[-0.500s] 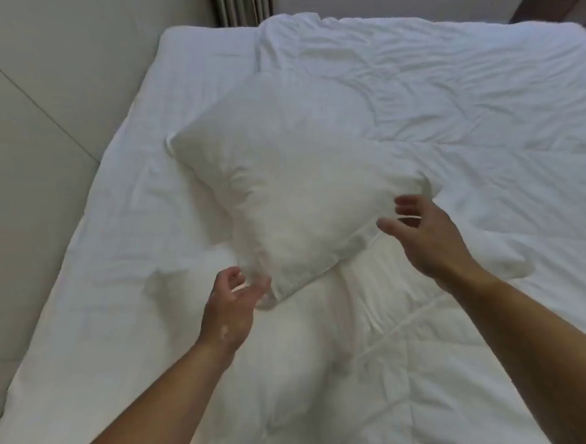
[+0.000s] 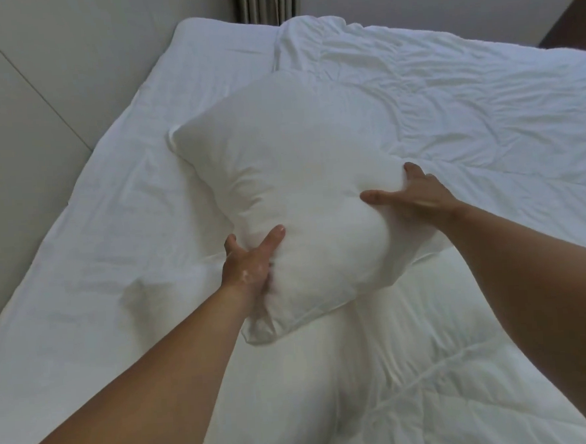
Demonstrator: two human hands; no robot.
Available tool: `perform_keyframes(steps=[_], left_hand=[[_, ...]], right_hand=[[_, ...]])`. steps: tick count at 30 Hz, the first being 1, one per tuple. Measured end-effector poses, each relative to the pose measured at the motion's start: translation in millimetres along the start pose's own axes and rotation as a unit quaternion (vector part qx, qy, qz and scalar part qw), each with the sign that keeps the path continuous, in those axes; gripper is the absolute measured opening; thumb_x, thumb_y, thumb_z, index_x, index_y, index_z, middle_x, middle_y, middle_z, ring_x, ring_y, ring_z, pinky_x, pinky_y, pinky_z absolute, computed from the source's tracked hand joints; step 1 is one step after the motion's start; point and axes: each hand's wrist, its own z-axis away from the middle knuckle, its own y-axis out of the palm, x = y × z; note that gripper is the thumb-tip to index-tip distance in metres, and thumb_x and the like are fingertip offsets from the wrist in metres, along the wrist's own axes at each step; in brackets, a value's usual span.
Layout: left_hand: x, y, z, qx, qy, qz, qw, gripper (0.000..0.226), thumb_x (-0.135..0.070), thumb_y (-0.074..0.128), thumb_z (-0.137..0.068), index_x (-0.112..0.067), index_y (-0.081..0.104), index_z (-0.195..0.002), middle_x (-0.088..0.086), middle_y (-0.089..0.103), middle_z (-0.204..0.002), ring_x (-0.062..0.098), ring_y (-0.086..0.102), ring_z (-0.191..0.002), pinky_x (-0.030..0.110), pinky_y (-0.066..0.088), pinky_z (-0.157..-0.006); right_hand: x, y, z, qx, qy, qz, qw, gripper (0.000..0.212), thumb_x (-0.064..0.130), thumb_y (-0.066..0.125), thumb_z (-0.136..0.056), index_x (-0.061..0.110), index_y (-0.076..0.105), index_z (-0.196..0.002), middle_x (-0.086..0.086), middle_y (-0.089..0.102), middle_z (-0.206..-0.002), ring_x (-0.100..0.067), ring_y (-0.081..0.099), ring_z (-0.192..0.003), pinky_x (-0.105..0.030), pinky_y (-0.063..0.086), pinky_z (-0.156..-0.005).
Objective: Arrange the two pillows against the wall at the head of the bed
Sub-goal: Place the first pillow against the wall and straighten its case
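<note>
The plump white fabric pillow [image 2: 304,200] sits mid-bed, above the wrinkled white quilted duvet [image 2: 467,115]. The left hand [image 2: 249,262] grips its near-left edge, thumb pressed into the fabric. The right hand [image 2: 417,193] grips its right edge. The pale panelled wall [image 2: 37,100] stands well apart, at left.

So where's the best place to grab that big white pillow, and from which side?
Take the pillow by its two opposite sides near the close end, one hand from each side, as the left hand and right hand do now. It is soft and bulging, so a squeezing grip sinks in and holds. A single corner would probably let it flop.
</note>
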Motion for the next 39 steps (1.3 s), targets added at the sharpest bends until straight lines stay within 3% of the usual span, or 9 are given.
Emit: perform_keyframes(steps=[3,8,12,15,22,27,33,39], left_hand=[[0,12,-11,0.024,-0.008,0.061,0.998,0.131,-0.079,0.083,-0.032,-0.035,0.032,-0.144,-0.001,0.059,-0.133,0.029,0.065,-0.11,0.05,0.052,-0.097],[7,26,-9,0.047,0.003,0.104,0.993,0.122,-0.064,0.091,-0.037,-0.032,0.04,-0.143,-0.004,0.062,-0.129,0.026,0.066,-0.109,0.048,0.053,-0.096],[8,11,-2,0.05,0.034,0.159,0.985,0.087,-0.035,0.097,-0.047,-0.026,0.061,-0.125,-0.002,0.072,-0.119,0.026,0.069,-0.106,0.046,0.055,-0.093],[-8,-14,8,0.035,0.082,0.17,0.981,0.072,-0.017,0.093,-0.057,-0.021,0.064,-0.122,-0.001,0.073,-0.116,0.024,0.071,-0.104,0.044,0.056,-0.092],[-61,-118,52,0.041,0.181,0.042,0.982,0.07,-0.009,0.088,-0.064,-0.024,0.061,-0.128,-0.007,0.071,-0.114,0.016,0.069,-0.101,0.022,0.056,-0.07],[-92,-212,90,0.028,0.218,-0.1,0.97,0.09,-0.033,0.091,-0.051,-0.034,0.056,-0.133,-0.008,0.069,-0.122,0.021,0.065,-0.111,0.046,0.052,-0.095],[-115,-326,127,0.004,0.252,-0.259,0.932,0.093,-0.028,0.089,-0.059,-0.041,0.048,-0.141,-0.012,0.065,-0.126,0.018,0.061,-0.115,0.036,0.048,-0.094],[-100,-429,138,0.002,0.258,-0.368,0.893,0.087,-0.039,0.085,-0.059,-0.047,0.048,-0.137,-0.021,0.066,-0.125,0.01,0.062,-0.115,0.04,0.046,-0.102]], right_hand=[[-6,8,-8,0.016,-0.001,-0.051,0.999,0.133,0.085,0.074,-0.049,0.032,0.02,-0.158,-0.004,0.04,-0.158,-0.033,0.044,-0.139,-0.046,0.037,-0.11],[-15,29,-6,-0.017,-0.045,-0.078,0.996,0.135,0.079,0.08,-0.049,0.028,0.022,-0.159,0.003,0.045,-0.156,-0.026,0.044,-0.141,-0.042,0.036,-0.114],[-4,27,11,-0.045,-0.094,-0.108,0.989,0.114,0.071,0.086,-0.05,0.032,0.042,-0.149,0.009,0.058,-0.142,-0.02,0.053,-0.13,-0.033,0.041,-0.1],[15,29,37,-0.054,-0.134,-0.137,0.98,0.098,0.068,0.087,-0.05,0.035,0.054,-0.137,0.012,0.067,-0.127,-0.018,0.061,-0.118,-0.036,0.047,-0.096],[61,71,126,-0.067,-0.141,-0.276,0.948,0.075,0.052,0.087,-0.057,0.035,0.061,-0.125,0.016,0.071,-0.112,-0.015,0.067,-0.105,-0.044,0.053,-0.096],[103,119,200,-0.035,-0.132,-0.37,0.919,0.065,0.044,0.087,-0.061,0.038,0.061,-0.12,0.015,0.073,-0.107,-0.013,0.07,-0.101,-0.047,0.055,-0.094],[162,206,280,0.014,-0.133,-0.425,0.895,0.067,0.032,0.087,-0.067,0.034,0.059,-0.128,0.015,0.071,-0.114,-0.011,0.067,-0.108,-0.046,0.052,-0.099],[214,301,345,0.082,-0.143,-0.441,0.882,0.071,0.016,0.087,-0.074,0.026,0.053,-0.135,0.015,0.066,-0.121,-0.012,0.062,-0.119,-0.031,0.045,-0.103]])
